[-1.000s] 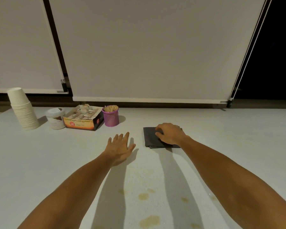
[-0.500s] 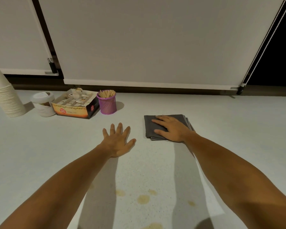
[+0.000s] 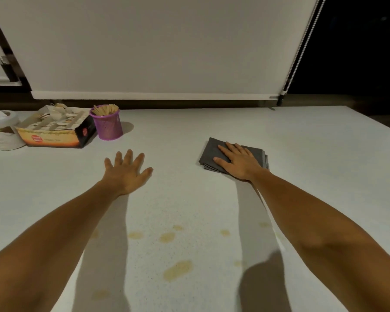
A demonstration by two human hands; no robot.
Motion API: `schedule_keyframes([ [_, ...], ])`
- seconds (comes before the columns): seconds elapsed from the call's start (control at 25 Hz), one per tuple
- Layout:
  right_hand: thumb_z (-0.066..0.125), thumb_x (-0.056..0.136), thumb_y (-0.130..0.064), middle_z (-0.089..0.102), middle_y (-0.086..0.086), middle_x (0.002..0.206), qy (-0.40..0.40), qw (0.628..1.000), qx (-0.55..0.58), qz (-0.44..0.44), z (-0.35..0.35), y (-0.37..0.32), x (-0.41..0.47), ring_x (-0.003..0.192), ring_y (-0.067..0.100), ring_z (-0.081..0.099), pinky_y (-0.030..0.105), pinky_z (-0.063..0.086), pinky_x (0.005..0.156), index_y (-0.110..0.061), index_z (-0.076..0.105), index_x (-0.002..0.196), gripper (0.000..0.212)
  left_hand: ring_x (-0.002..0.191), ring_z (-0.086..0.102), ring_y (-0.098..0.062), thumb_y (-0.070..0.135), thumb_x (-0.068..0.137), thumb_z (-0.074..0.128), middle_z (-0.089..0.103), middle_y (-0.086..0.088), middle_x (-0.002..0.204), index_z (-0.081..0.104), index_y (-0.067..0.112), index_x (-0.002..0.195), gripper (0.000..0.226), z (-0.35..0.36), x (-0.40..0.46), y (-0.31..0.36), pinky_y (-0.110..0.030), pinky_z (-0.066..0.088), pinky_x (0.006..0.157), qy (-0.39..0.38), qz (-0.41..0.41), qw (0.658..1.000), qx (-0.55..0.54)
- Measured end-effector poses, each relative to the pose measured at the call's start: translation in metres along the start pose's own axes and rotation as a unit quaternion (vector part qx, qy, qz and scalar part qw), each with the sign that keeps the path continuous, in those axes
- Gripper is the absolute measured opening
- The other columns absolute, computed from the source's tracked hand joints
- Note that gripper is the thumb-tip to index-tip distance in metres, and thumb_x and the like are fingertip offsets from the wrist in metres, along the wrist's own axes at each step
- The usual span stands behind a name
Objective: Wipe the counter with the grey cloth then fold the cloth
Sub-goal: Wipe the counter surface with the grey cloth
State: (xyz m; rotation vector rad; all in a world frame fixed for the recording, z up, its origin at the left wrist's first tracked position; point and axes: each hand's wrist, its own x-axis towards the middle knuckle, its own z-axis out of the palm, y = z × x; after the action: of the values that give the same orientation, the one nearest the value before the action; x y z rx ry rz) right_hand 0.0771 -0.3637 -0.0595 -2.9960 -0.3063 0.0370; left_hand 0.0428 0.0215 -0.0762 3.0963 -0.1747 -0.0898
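Grey cloth [image 3: 208,154] folded on counter [image 3: 313,154], right hand [image 3: 239,162] flat atop; left hand [image 3: 126,174] fingers spread.

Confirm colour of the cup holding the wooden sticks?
Purple mesh cup, clearest in the head view.

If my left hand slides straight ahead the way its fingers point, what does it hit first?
Probably the purple cup of wooden sticks; your left hand lies flat with bare counter ahead. Depth is unclear, so it may pass just right of it.
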Motion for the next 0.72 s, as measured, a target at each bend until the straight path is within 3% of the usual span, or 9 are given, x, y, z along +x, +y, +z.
schedule_keyframes([
  [0.16, 0.016, 0.096, -0.078, 0.01, 0.0, 0.172, 0.019, 0.996, 0.006, 0.086, -0.002, 0.026, -0.082, 0.156, 0.025, 0.007, 0.05, 0.004, 0.125, -0.036, 0.014, 0.163, 0.08, 0.149, -0.004, -0.042, 0.084, 0.069, -0.011, -0.005, -0.012, 0.165, 0.001, 0.03, 0.154, 0.102, -0.002, -0.005, -0.001, -0.063, 0.002, 0.116, -0.006, 0.001, 1.0, 0.005],
  [0.32, 0.009, 0.093, -0.08, 0.01, 0.001, 0.172, 0.026, 0.991, 0.006, 0.132, 0.001, 0.016, -0.176, 0.156, 0.026, 0.007, 0.052, 0.005, 0.124, -0.036, 0.013, 0.164, 0.083, 0.149, -0.003, -0.041, 0.076, 0.081, -0.003, -0.004, -0.012, 0.165, 0.002, 0.028, 0.155, 0.088, -0.002, -0.011, 0.002, -0.062, 0.003, 0.117, -0.013, -0.007, 1.0, 0.008],
  [0.48, -0.009, 0.083, -0.084, 0.005, 0.0, 0.172, 0.028, 0.992, -0.008, 0.124, 0.002, -0.007, -0.267, 0.157, 0.024, 0.001, 0.05, 0.001, 0.125, -0.036, 0.007, 0.164, 0.095, 0.149, 0.001, -0.04, 0.065, 0.093, 0.009, 0.001, -0.013, 0.165, 0.008, 0.026, 0.154, 0.073, -0.003, -0.021, 0.007, -0.062, 0.007, 0.117, -0.01, -0.01, 1.0, 0.009],
  [0.72, 0.007, 0.097, -0.078, -0.008, -0.01, 0.171, 0.007, 0.999, -0.016, 0.03, 0.008, -0.042, -0.378, 0.156, 0.014, -0.014, 0.046, -0.002, 0.125, -0.048, -0.004, 0.16, 0.07, 0.149, 0.004, -0.041, 0.058, 0.096, 0.015, 0.004, -0.015, 0.164, 0.012, 0.023, 0.154, 0.067, -0.004, -0.032, 0.012, -0.061, 0.008, 0.116, 0.002, -0.001, 1.0, 0.013],
])
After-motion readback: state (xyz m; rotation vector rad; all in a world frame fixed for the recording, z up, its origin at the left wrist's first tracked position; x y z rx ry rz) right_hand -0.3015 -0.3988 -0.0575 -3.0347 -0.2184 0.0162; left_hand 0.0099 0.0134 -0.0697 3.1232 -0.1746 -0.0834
